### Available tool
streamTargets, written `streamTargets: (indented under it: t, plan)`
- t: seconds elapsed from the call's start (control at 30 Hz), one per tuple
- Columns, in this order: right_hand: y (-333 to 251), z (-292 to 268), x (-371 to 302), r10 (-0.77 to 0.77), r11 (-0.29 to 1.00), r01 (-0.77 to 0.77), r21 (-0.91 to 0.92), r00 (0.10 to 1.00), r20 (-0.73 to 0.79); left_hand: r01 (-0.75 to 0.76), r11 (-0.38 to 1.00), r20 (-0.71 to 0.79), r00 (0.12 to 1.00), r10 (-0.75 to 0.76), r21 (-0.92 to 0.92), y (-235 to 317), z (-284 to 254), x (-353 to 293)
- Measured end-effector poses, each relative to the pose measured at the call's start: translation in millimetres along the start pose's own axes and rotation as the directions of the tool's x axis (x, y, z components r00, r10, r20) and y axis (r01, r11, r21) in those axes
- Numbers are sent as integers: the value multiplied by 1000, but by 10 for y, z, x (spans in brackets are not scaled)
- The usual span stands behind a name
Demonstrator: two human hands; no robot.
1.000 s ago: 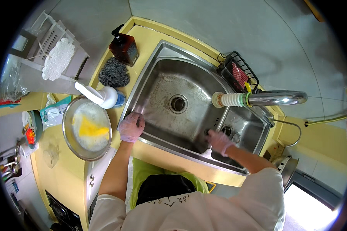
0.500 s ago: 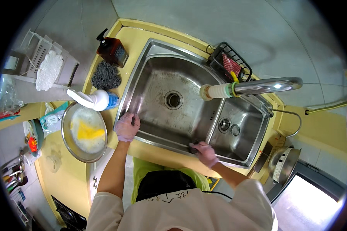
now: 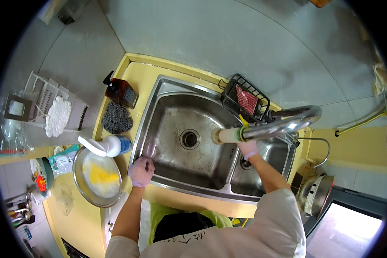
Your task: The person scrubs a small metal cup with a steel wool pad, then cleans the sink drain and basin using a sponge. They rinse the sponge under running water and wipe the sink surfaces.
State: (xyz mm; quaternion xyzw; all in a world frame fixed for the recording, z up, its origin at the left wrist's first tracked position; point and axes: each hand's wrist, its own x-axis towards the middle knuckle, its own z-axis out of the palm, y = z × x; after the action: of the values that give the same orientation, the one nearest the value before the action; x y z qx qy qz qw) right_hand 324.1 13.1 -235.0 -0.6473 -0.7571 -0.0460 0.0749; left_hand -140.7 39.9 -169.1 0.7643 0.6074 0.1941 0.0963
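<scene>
My left hand [image 3: 141,173], in a clear pinkish glove, is at the front left rim of the steel double sink [image 3: 176,182]. Its fingers are curled in around something small and dark that I cannot make out. My right hand [image 3: 247,148], also gloved, is over the smaller right basin, behind the faucet spout. Its fingers are hidden by the spout's pale ribbed end. The chrome faucet [image 3: 288,124] arches over from the right. Inside the large left basin shows a round drain [image 3: 189,139], with scattered dark specks on the steel around it.
Left of the sink stand a brown pump bottle [image 3: 123,93], a grey wire scourer [image 3: 117,117], a white spray bottle [image 3: 112,146] and a metal bowl [image 3: 77,174] of suds with a yellow cloth. A black wire basket [image 3: 231,96] holds a red patterned cloth behind the sink.
My right hand has gone from the sink's front rim up and right, behind the faucet. My left hand stays at the left rim. The whole view has shifted, with the sink lower.
</scene>
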Motion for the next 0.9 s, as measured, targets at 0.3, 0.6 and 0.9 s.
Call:
streamTargets:
  t: [0.3, 0.6, 0.9]
  plan:
    - [72, 773, 25, 464, 623, -631, 463, 774, 431, -8, 997, 50, 999, 12, -72, -10, 30, 22]
    - [-325, 968, 1099, 235, 909, -303, -286, 940, -248, 17, 997, 45, 999, -14, -70, -2, 13, 40]
    - [-546, 255, 1263, 301, 953, -295, 73, 879, -370, 31, 993, 19, 999, -29, -113, -2, -23, 27]
